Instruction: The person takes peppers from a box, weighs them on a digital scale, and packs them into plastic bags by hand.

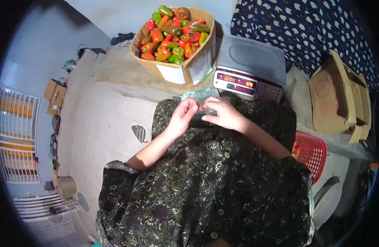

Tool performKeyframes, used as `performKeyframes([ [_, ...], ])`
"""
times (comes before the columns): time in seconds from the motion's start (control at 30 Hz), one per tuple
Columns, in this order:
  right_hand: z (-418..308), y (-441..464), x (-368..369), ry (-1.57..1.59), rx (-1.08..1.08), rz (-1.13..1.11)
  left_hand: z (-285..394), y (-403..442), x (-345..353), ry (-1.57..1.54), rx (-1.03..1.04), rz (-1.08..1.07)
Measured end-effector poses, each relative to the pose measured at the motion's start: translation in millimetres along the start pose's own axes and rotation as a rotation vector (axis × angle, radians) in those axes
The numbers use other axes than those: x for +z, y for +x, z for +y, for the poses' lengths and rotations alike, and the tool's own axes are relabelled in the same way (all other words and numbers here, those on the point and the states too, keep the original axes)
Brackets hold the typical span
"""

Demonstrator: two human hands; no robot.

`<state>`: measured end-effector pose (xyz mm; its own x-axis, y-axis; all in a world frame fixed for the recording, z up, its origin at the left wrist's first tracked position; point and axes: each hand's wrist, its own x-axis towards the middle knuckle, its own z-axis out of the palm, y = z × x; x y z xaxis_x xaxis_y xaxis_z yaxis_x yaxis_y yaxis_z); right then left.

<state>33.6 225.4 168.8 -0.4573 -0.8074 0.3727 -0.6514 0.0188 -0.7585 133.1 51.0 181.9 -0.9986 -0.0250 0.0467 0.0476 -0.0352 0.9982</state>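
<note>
A pale floor [103, 111] spreads out on the left, running up to a raised ledge [115, 68] that crosses in front of the person, whose dark floral garment [189, 177] fills the lower middle and covers the lap. A dark curtain [305, 29] with light markings hangs behind the ledge at upper right. On the ledge stands a cardboard box [186, 76] heaped above its rim with red, green and orange peppers [169, 43]; just beside it, a weighing scale [251, 57] shows lit red digits, its front facing the lap. Farther right is an open brown carton [327, 96], with a red basket [311, 154] below it, partly hidden by the right sleeve. The clear plastic bag [202, 94] is above the lap, between both hands and in front of the box and scale; the fingers block part of it from view. The left hand [183, 113] has its thumb and fingers drawn narrowly together, pinching the film. The right hand [225, 115] has bent fingers over it, the thumb apart below; whether they grip, I cannot tell. A small grey object [139, 133] lies on the floor.
</note>
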Motion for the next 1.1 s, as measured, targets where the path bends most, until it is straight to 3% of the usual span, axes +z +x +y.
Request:
performKeyframes([
  [0.03,7,6,-2,0.01,0.03,-0.025,-1,5,3,-0.018,0.025,0.028],
  [0.13,10,2,-4,0.428,0.387,-0.015,0,11,11,0.088,-0.01,-0.083],
  [0.2,31,-11,-4,0.7,0.352,0.065,-4,20,19,0.239,-0.051,-0.132],
  [0.27,43,-13,-26,0.836,0.372,0.185,-5,33,17,0.231,-0.338,-0.28],
  [0.33,51,-18,-49,0.944,0.476,0.302,-12,36,14,0.356,-0.345,-0.307],
  [0.4,50,-20,-69,1.096,0.494,0.45,-31,37,-2,0.358,-0.354,-0.287],
  [0.5,52,-19,-85,1.236,0.388,0.574,-19,43,-6,0.652,-0.381,-0.267],
  [0.63,60,-21,-85,1.527,0.343,0.761,-8,42,-9,0.654,-0.33,-0.155],
  [0.67,70,-25,-84,1.635,0.289,0.755,-11,42,-15,0.523,-0.315,-0.073],
  [0.73,73,-33,-92,1.632,0.209,0.737,7,46,-18,0.338,-0.248,0.073],
  [0.8,89,-40,-98,1.635,0.261,0.807,29,52,-25,0.279,-0.174,0.1],
  [0.87,77,-38,-104,1.541,0.444,0.964,49,55,-26,0.206,-0.09,0.138],
  [0.97,83,-43,-106,1.419,0.396,0.948,73,61,-25,0.069,0.019,0.262],
  [1.1,94,-43,-97,1.381,0.596,0.935,104,71,-16,-0.121,0.208,0.515],
])
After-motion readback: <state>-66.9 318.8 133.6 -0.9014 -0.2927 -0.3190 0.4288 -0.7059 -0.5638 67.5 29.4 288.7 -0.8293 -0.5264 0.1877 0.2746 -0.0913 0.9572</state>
